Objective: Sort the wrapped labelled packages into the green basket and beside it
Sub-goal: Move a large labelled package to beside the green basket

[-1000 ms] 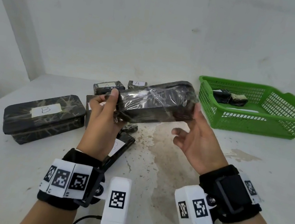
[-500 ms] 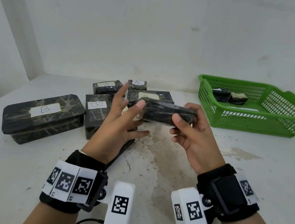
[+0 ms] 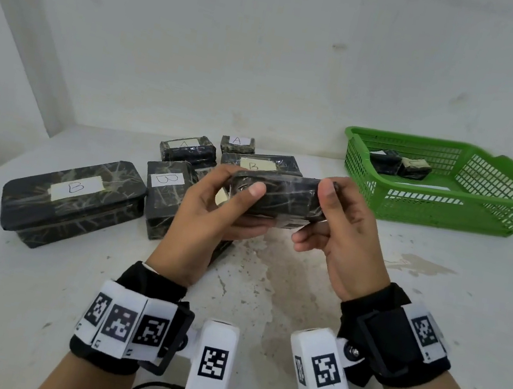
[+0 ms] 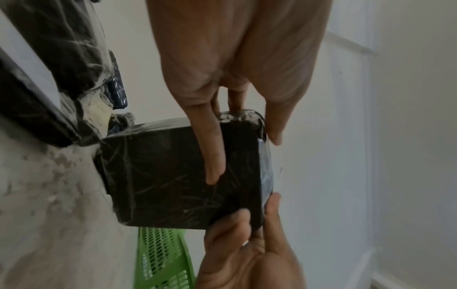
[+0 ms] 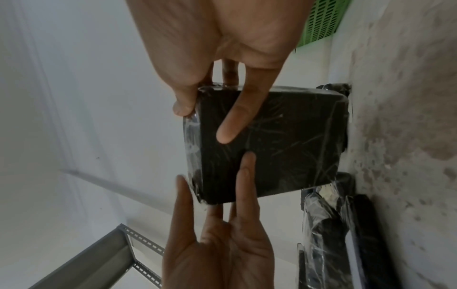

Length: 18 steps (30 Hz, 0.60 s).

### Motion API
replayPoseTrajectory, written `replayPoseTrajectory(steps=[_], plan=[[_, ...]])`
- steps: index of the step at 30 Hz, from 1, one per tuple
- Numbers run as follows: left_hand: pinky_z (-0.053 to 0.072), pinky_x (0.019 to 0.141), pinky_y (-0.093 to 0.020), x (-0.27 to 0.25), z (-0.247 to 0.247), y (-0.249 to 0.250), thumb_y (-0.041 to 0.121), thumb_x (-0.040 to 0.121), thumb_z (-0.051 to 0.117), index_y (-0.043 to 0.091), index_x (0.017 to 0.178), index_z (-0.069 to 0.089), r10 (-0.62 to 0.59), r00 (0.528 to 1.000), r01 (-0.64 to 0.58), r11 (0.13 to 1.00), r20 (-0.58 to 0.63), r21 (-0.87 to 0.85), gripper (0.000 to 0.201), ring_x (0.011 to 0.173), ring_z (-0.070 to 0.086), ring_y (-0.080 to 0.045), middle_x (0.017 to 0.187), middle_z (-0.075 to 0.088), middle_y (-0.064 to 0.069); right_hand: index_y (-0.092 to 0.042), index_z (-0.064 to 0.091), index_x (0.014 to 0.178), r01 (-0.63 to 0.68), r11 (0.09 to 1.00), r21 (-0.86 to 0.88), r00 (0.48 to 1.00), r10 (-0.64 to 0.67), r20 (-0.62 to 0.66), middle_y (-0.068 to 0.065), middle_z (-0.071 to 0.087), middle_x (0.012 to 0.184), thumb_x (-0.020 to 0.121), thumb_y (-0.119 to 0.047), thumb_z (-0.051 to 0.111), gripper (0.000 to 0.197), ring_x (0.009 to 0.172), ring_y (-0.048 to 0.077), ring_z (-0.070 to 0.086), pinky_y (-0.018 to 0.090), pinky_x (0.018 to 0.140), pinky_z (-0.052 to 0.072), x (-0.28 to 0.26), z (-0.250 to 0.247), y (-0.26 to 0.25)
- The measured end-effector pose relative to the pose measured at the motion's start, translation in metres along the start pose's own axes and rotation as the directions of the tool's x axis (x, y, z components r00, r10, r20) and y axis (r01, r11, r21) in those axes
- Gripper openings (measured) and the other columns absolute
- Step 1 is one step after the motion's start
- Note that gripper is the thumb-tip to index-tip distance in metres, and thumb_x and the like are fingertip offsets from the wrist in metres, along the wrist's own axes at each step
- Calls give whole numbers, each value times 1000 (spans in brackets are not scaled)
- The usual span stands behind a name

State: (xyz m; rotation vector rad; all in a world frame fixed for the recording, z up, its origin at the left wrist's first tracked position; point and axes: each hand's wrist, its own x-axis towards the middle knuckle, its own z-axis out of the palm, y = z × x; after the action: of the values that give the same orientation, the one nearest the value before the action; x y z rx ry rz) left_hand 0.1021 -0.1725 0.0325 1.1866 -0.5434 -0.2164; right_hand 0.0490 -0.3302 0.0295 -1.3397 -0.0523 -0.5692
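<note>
While both hands keep it lifted off the table [image 3: 433, 308], the black film-wrapped package [image 3: 276, 199] is under examination at centre, near the observer. The left hand [image 3: 210, 217] holds its left end, thumb on the near face and fingers beneath; the right hand [image 3: 339, 238] pinches the right end between thumb and fingers. Each grip is closed on the package, as both wrist views confirm. A corner of pale label shows near the left thumb, but its letter cannot be read.

The step in hand appears to be turning the package to find its label. Sorting is partly done: two small wrapped packages [image 3: 399, 164] lie in the green basket [image 3: 449, 213] at far right. No package is seen on the table beside the basket. Unsorted stock remains at left and far centre: a large package marked B [image 3: 75, 194], a medium package marked B [image 3: 165, 192], a flat package marked B [image 3: 260, 162], and two marked A [image 3: 238, 143], one faintly.

The next move calls for rotating the package until the letter faces up, then carrying it right, into the basket or beside it as the letter dictates. The film looks slick; a firm hold is advisable.
</note>
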Motion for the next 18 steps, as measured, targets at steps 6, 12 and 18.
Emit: replayPoseTrajectory(steps=[6,12,18], plan=[[60,62,-28,-2,5,-1,25,81,64,5,107,57,30,999,-30,999,-28,19,34,75,74,-38,109,70,-21,-18,53,88,-1,998,-63,1000,2,6,-1,70,75,80,-43,60,27,45,23,65,24,41,50,-3,2,-4],[60,64,-29,-3,5,1,23,79,67,4,105,56,44,999,-42,998,-30,53,34,78,74,-36,106,69,-24,-15,51,87,47,993,-109,997,-52,-50,-2,68,71,82,-39,63,28,40,22,61,24,38,49,-7,6,-2],[60,64,-30,-2,7,-5,21,80,68,-1,109,53,61,996,-54,992,-57,112,39,76,74,-37,113,64,-27,-19,51,84,8,994,-106,999,-12,-45,-1,72,74,73,-40,69,30,45,23,64,25,43,52,-8,7,-4]])
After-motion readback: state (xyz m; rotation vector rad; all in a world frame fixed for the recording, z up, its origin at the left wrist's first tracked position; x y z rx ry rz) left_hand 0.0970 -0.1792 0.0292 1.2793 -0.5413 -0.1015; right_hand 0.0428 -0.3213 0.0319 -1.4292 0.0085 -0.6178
